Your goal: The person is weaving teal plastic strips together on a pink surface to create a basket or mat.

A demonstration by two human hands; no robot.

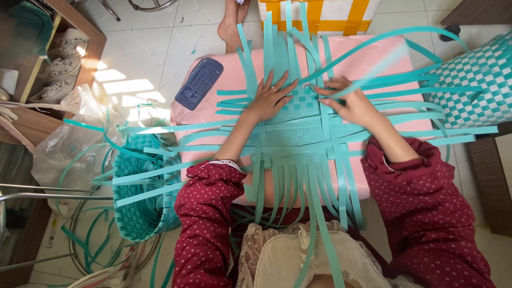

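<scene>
My left hand (pixel 270 98) presses flat on the woven mat (pixel 298 125); my right hand (pixel 349 104) pinches a teal strip (pixel 373 66). Only the centre is woven.

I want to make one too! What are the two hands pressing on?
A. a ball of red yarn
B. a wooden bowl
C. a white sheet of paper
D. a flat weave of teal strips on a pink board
D: the left hand and right hand lie on the crossed teal strips, spread over the pink board.

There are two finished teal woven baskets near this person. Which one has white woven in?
The checked teal-and-white woven basket at the right edge. The plain teal woven basket by the left sleeve shows no white.
</scene>
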